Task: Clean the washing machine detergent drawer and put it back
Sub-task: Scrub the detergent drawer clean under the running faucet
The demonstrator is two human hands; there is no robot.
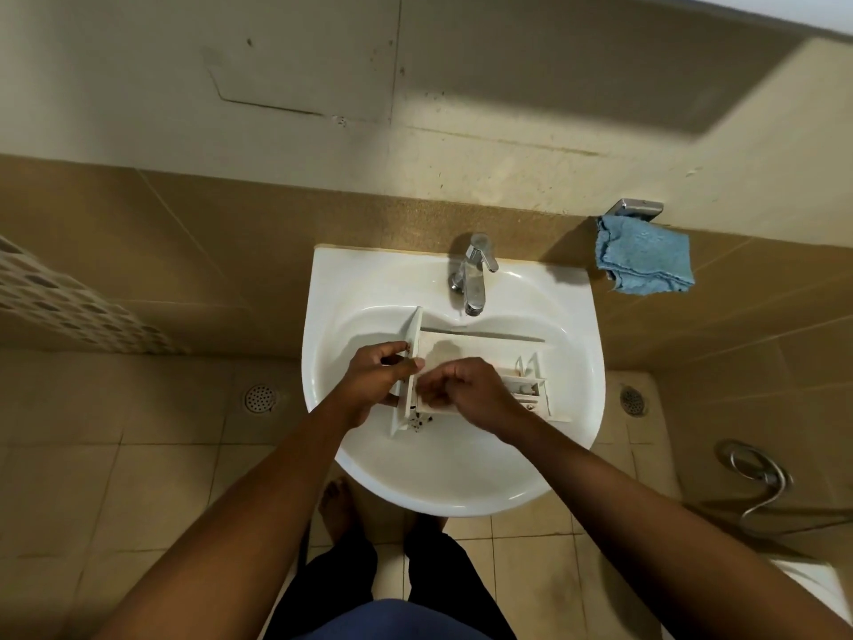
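The white detergent drawer [480, 351] lies across the bowl of the white sink [454, 473], its front panel at the left and its small compartments at the right. My left hand [376, 381] grips the front panel, fingers curled round its edge. Over the drawer's near side, my right hand [466, 390] has its fingers curled; what it holds, if anything, is hidden. The drain shows just below the front panel.
A chrome tap [473, 279] stands at the back of the sink, with no water seen running. A blue cloth [644, 261] hangs on a wall holder to the right. Floor drains sit on both sides, a hose lies at the right, and my feet are under the basin.
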